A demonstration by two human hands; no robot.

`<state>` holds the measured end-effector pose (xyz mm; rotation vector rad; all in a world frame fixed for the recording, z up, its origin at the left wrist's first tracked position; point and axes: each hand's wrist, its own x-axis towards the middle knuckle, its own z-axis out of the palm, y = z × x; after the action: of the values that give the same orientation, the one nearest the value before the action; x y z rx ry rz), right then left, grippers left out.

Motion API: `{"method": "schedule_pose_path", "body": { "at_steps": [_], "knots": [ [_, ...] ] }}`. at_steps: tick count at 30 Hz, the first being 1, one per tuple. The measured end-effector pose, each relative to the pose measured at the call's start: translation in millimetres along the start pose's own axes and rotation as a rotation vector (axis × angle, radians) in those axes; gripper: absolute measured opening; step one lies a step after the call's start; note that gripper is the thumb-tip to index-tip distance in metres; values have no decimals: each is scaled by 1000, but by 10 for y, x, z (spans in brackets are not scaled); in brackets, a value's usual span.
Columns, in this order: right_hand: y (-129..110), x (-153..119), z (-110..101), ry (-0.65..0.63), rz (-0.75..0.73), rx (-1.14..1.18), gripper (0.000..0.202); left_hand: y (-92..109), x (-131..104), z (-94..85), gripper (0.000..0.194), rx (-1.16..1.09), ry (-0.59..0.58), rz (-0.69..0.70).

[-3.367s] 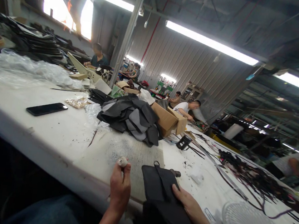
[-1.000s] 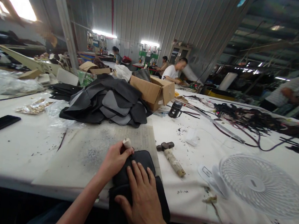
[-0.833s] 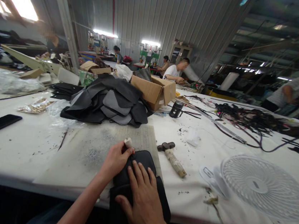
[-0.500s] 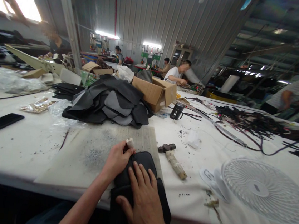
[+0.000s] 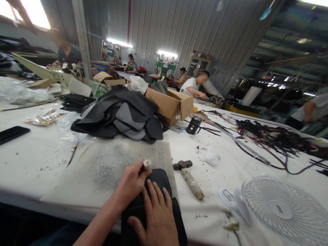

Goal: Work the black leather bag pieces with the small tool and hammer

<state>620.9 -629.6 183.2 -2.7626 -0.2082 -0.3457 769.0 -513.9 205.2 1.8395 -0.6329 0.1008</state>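
My left hand (image 5: 131,182) is closed round a short white-wrapped hand punch (image 5: 147,163). Its round top end with a small metal centre faces up toward me, while its lower end is hidden by my fingers and thumb. Under both hands lies a black pouch or case (image 5: 160,176), reaching over the table's near edge. My right hand (image 5: 158,221) rests flat on it, fingers stretched forward and thumb apart. Just right of the case, a hammer (image 5: 190,179) with a wrapped handle lies on the table.
A thin mat (image 5: 85,187) strewn with dark specks lies under the case. Beyond it rise a pile of black and grey cut pieces (image 5: 120,114) and a cardboard box (image 5: 166,103). A white fan (image 5: 287,210) stands at right, a phone (image 5: 0,140) at left. Other people sit behind.
My left hand has tilted the punch so its top end now faces me, and shifted it slightly right. My right hand stays flat on the case. The whole view has moved a little.
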Motion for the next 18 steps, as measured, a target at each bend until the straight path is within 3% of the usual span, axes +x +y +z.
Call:
{"method": "schedule_pose_path", "body": {
  "at_steps": [2,4,7,10,12,15,18],
  "knots": [
    [69,33,-145,-26,-21,68,85,-16,-25,10,11,16,-5,40],
    [250,87,-354,44,20,135,64,-34,-36,14,10,23,-8,61],
    [691,198,-650,236,256,-48,46,-59,-37,20,8,20,-12,75],
    [1113,311,-762,120,511,-316,41,-72,-36,28,6,8,-2,72],
    [1279,378,-748,28,578,-326,33,-68,-45,26,8,2,1,69],
    [1348,466,-751,28,574,-267,26,-51,-71,13,10,0,-9,85],
    [1239,531,-945,19,552,-170,44,-46,-90,8,9,6,-1,87]
  ]
}}
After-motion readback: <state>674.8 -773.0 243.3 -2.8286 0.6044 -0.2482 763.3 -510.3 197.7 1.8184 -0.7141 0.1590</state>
